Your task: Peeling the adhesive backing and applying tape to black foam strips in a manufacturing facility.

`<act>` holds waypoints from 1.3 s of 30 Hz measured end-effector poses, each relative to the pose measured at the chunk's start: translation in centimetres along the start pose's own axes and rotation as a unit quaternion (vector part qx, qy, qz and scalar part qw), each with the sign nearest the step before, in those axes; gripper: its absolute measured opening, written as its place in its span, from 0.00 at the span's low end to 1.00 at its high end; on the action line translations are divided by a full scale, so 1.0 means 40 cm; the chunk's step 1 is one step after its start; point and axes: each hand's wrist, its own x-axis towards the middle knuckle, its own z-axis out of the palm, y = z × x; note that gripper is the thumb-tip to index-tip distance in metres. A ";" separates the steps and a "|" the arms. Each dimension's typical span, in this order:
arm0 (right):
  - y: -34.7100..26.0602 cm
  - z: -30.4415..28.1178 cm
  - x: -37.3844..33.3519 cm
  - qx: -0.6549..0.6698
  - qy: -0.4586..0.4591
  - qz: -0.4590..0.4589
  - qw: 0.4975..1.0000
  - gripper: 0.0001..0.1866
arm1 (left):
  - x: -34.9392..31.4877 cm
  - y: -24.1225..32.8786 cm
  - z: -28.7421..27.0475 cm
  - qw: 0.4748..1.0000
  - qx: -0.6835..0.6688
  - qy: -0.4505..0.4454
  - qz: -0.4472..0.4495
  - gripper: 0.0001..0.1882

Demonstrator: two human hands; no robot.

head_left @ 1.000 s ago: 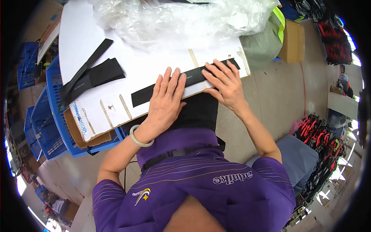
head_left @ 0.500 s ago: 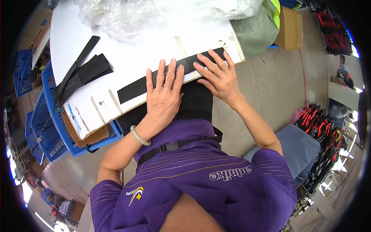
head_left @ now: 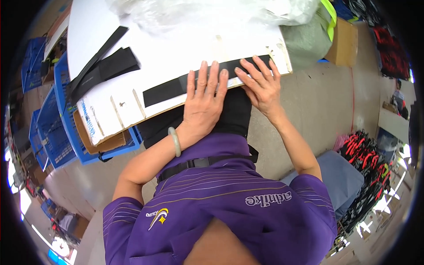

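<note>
A long flat black strip (head_left: 160,91), apparently fabric, lies along the near edge of the white tabletop (head_left: 168,53). My left hand (head_left: 205,99) rests palm down across its middle, fingers extended and side by side. Just left of those fingers, a slightly paler band crosses the strip. Toward the strip's right end lies my right hand (head_left: 263,90), its fingers spread over the black surface. Both hands hide parts of the strip. At the table's left, more black strips (head_left: 110,66) lie loosely overlapped, some folded, with ends over the edge.
Crumpled clear plastic (head_left: 212,15) covers the far side of the table. Blue crates (head_left: 66,119) stand below its left edge, one holding cardboard. A grey-green bag (head_left: 307,46) and a cardboard box (head_left: 344,42) stand beyond the right corner. Black-and-red goods (head_left: 366,163) are piled at right.
My left hand has slid a little rightward along the strip, closer to my right hand, which stays near the right end. The whole view has shifted slightly.
</note>
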 end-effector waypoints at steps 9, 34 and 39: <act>0.000 0.011 -0.001 -0.004 0.005 0.002 1.000 0.22 | -0.001 -0.006 0.004 1.000 0.001 0.029 0.011 0.27; -0.013 -0.008 0.011 0.013 -0.007 0.025 1.000 0.24 | -0.003 -0.006 0.010 1.000 0.013 0.013 0.009 0.40; -0.024 -0.018 0.028 0.026 -0.028 0.022 0.999 0.26 | -0.006 -0.002 0.006 1.000 0.018 0.021 -0.008 0.32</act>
